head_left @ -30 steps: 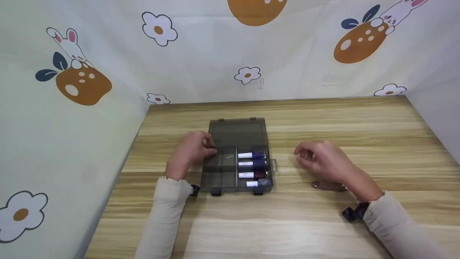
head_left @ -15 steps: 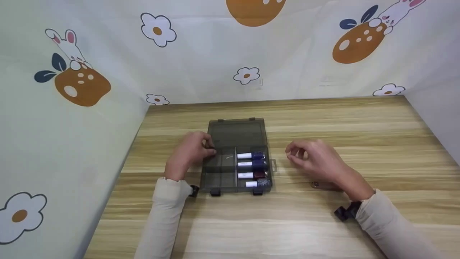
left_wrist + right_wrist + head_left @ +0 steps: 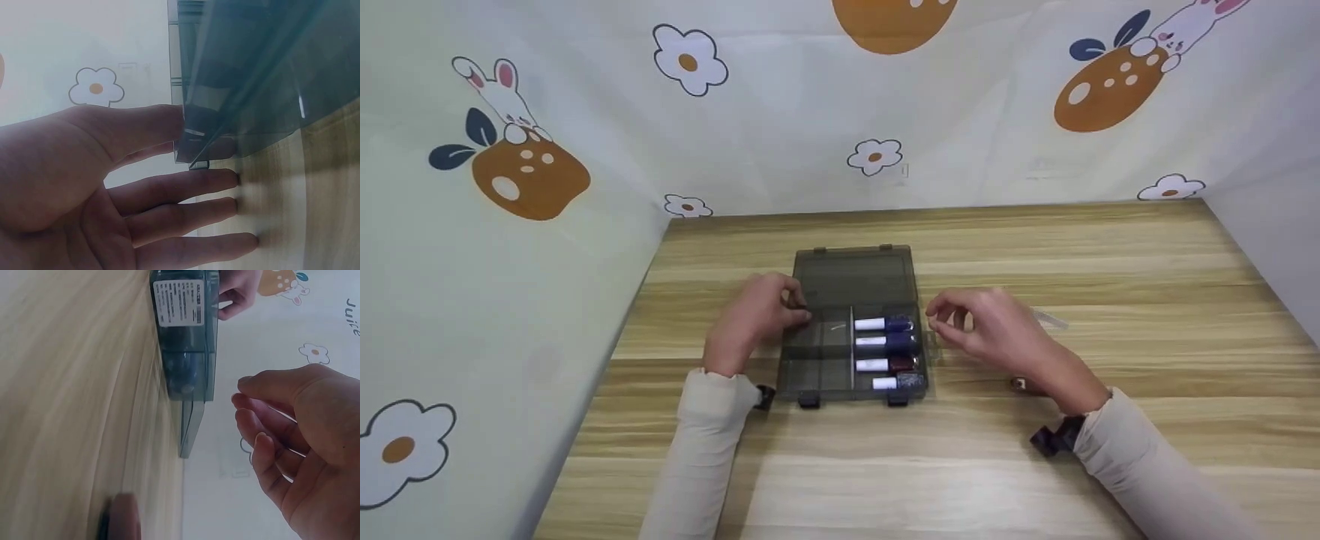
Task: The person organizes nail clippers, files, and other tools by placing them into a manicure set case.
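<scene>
A see-through grey plastic storage box (image 3: 817, 379) lies with its lid (image 3: 855, 277) folded back. Several nail polish bottles (image 3: 872, 341) with white caps and dark blue, dark red and glittery grey bodies fill its right compartment. My left hand (image 3: 757, 319) pinches the box's left side near the hinge; in the left wrist view the thumb and index finger are at the wall and the other fingers stretch out below. My right hand (image 3: 997, 326) is just right of the box, fingers loosely curled, thumb and index tips close together with nothing visible between them.
Partly hidden under the right forearm is a small brownish object (image 3: 1018, 384) with a shiny end. Behind the right hand lies a thin clear strip (image 3: 1051, 319). A printed cloth wall (image 3: 780, 150) rises behind the wooden table (image 3: 855, 480).
My right hand has moved left to the box's right edge, uncovering the clear strip and covering more of the brownish object. The left hand and the box have stayed in place.
</scene>
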`<act>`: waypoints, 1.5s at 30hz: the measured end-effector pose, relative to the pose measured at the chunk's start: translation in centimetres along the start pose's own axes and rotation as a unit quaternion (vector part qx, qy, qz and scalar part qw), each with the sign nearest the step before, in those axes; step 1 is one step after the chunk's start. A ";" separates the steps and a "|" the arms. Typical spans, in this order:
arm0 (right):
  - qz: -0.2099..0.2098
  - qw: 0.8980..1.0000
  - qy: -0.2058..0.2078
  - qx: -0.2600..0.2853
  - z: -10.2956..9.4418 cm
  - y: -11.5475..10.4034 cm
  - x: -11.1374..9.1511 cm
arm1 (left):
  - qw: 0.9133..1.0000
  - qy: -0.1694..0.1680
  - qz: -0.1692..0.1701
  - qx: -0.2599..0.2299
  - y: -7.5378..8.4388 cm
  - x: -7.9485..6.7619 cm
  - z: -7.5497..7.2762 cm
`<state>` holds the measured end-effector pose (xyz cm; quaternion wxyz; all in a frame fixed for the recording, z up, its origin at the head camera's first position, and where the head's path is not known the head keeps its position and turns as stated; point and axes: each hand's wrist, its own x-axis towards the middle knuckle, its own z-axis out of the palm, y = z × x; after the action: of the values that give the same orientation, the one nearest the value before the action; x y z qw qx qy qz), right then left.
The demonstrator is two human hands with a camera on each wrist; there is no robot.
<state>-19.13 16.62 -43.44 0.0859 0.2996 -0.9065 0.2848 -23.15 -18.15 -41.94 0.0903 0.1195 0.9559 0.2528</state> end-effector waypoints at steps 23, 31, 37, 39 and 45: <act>-0.032 0.998 -0.003 0.055 2.4 -3.2 2.5 | 1.000 -0.002 -0.005 0.002 -0.1 0.4 0.0; -0.034 0.998 -0.009 0.049 3.2 -4.0 3.2 | 1.000 -0.008 -0.007 -0.005 0.0 0.4 0.0; -0.037 0.998 -0.013 0.055 3.8 -4.5 3.6 | 1.000 -0.003 0.001 0.002 0.0 0.3 0.0; -0.036 0.997 -0.016 0.061 4.0 -4.6 3.7 | 1.000 0.000 0.005 0.006 -0.1 0.2 0.0; -0.029 0.997 -0.020 0.063 4.5 -5.1 4.1 | 1.000 0.005 0.007 0.008 -0.1 0.2 0.0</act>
<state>-19.35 8.71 -43.46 0.0572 0.3361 -0.8794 0.3323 -23.39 -18.20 -42.04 0.0824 0.1259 0.9574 0.2466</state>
